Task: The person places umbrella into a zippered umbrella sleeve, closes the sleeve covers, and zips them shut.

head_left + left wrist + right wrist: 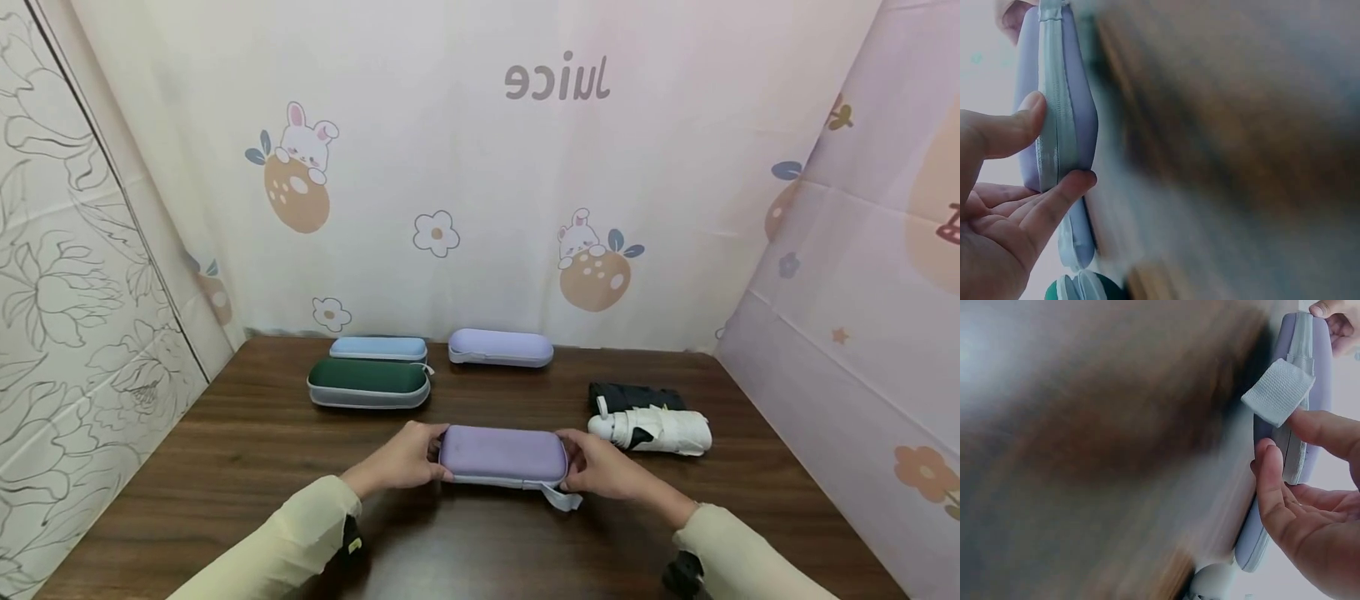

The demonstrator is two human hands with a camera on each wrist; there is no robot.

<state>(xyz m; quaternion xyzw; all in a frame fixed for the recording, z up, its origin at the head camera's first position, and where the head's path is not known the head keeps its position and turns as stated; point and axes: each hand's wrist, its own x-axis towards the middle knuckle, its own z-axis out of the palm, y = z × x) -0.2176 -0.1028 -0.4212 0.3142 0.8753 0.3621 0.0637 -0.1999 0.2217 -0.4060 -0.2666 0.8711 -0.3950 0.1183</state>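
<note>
A purple zippered case (504, 454) with a pale zip band lies lengthwise between my two hands at the middle of the table. My left hand (405, 457) grips its left end, thumb on the near side and fingers round the far side and underneath. At the right end my right hand (603, 467) holds it the same way. A short grey strap (561, 498) hangs from the front right corner of the case. In the right wrist view that woven strap (1280, 392) sticks out close to my thumb, and the left wrist view shows the zip band (1057, 106) by my left thumb.
On the brown table (247, 467), a dark green case (369, 377) stands before a light blue case (378, 347) at back left. A lavender case (501, 346) lies by the curtain (465, 167). A white folded umbrella (663, 431) and a black one (637, 396) lie right.
</note>
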